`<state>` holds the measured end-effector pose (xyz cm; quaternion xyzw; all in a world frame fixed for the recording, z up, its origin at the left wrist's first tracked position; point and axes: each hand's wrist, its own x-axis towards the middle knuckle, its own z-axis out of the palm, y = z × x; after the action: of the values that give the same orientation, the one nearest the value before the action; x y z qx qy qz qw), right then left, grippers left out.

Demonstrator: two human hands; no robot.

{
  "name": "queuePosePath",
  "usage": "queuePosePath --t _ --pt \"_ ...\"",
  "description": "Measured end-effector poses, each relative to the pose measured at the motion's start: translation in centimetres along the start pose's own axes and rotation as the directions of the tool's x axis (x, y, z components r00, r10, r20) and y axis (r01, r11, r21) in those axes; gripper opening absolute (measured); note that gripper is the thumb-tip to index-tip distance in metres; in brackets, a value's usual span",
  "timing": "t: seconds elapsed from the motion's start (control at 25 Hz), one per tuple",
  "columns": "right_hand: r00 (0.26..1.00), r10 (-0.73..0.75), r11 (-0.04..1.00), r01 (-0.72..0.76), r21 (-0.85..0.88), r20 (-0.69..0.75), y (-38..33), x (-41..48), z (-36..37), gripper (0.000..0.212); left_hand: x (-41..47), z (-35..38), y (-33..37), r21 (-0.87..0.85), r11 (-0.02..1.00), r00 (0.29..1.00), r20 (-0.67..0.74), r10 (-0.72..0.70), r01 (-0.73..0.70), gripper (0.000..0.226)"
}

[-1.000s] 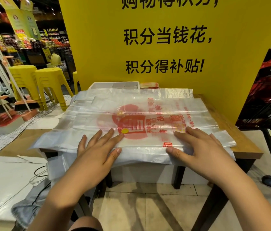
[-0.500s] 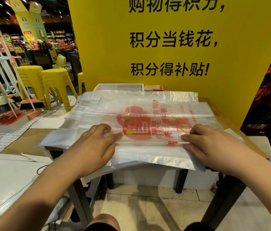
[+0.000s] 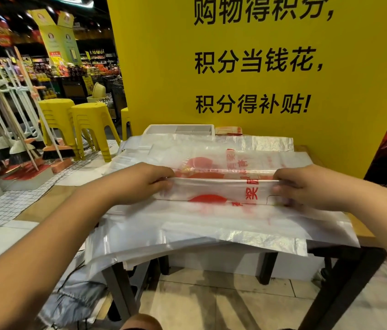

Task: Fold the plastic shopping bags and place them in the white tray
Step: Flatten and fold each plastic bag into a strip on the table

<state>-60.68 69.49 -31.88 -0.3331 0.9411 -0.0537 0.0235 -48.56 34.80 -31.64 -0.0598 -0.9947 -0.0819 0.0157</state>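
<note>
Now folding: the near edge of the top bag (image 3: 223, 186) is raised.
It lies on the bag pile (image 3: 211, 232) on the table (image 3: 361, 228). The left hand (image 3: 145, 182) and right hand (image 3: 299, 186) each pinch that edge with curled fingers. Next, I think: lay it toward the far side and press the crease. The white tray (image 3: 154, 128) stands far left.

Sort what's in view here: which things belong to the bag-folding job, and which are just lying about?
Job: top bag, pinched along its fold by the left hand and right hand; stack of bags beneath it; white tray at the back of the table.
Lying about: yellow stools, brooms, yellow sign.
</note>
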Motion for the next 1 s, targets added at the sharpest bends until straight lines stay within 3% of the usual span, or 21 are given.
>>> queuePosePath --t 0.16,0.4,0.6,0.84,1.0 --pt "0.995 0.019 0.997 -0.026 0.073 0.101 0.6 2.5 0.0 0.037 2.5 -0.9 -1.2 -0.041 0.997 0.994 0.095 -0.056 0.060 0.016" --pt "0.999 -0.039 0.993 0.039 0.114 0.001 1.3 3.6 -0.8 0.044 3.7 -0.7 -2.4 -0.069 0.995 0.997 0.012 -0.077 0.078 0.019" --pt "0.999 0.023 1.000 -0.023 0.010 0.036 1.7 5.5 -0.7 0.056 5.2 0.2 -3.2 -0.057 0.994 0.996 0.012 -0.088 0.089 0.018" --pt "0.986 0.158 0.987 -0.158 0.004 -0.055 1.9 6.8 1.2 0.060 6.1 2.2 -4.0 -0.168 0.979 0.985 -0.109 -0.135 0.115 0.016" --pt "0.973 0.146 0.980 -0.167 -0.107 -0.178 1.5 6.9 2.5 0.048 6.1 3.1 -3.6 -0.075 0.990 0.955 -0.266 -0.134 0.118 0.021"
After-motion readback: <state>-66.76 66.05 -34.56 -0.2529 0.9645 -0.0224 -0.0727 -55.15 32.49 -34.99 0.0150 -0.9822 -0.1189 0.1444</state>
